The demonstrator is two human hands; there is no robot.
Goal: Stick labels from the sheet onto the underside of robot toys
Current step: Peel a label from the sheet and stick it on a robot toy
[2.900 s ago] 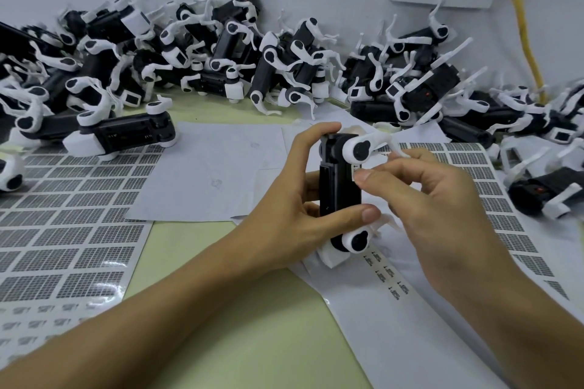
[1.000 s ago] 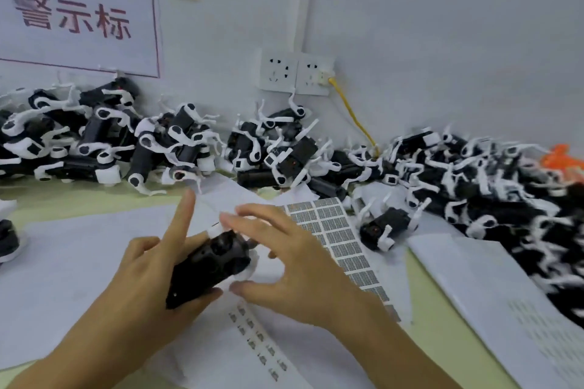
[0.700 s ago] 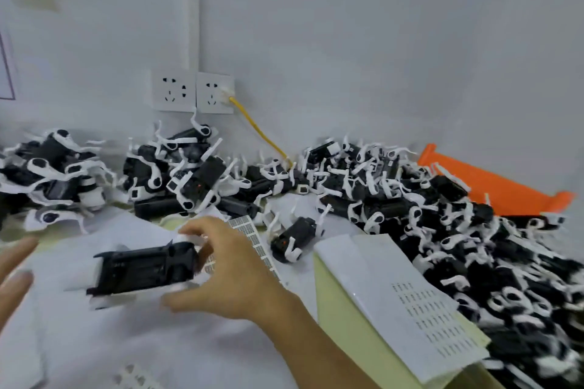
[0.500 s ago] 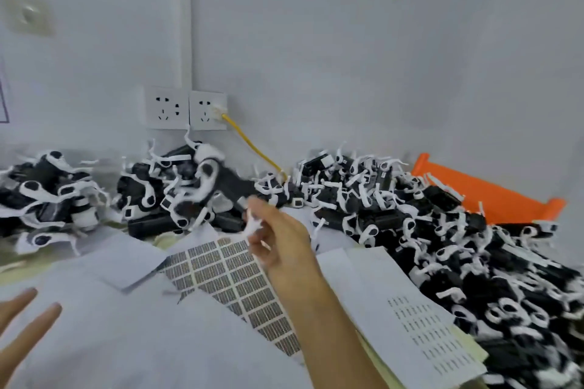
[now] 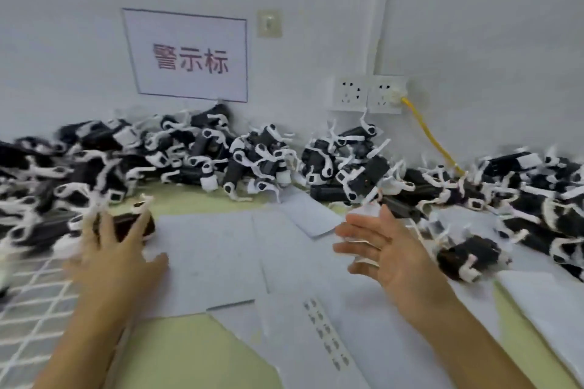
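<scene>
The left hand [image 5: 117, 256] is seen stretched forward over the left side of the table [image 5: 189, 354], its fingers spread and fairly straight; the fingertips are laid against a black-and-white robot toy [image 5: 132, 224] lying on its side at the edge of the paper, but motion blur prevents it from being told whether the toy is truly gripped; no curl round it is shown. The right hand [image 5: 388, 249] is held above the white backing sheets [image 5: 215, 259], palm turned inward, fingers straight and apart, with nothing held in it. A strip of small labels [image 5: 325, 331] is seen on a white sheet near the front of the table, between the two forearms; a larger label sheet [image 5: 28, 303] with a grid of grey rectangles is laid at the left edge, partly under the left forearm. A long heap of robot toys [image 5: 252, 155] is piled along the wall from left to right; one single toy [image 5: 471, 256] is set apart from the heap, just beside the right hand. A sign [image 5: 189, 57] with red characters is fixed to the wall; a double socket [image 5: 366, 93] is mounted to its right, with a yellow cable [image 5: 433, 139] led down from it into the heap.
</scene>
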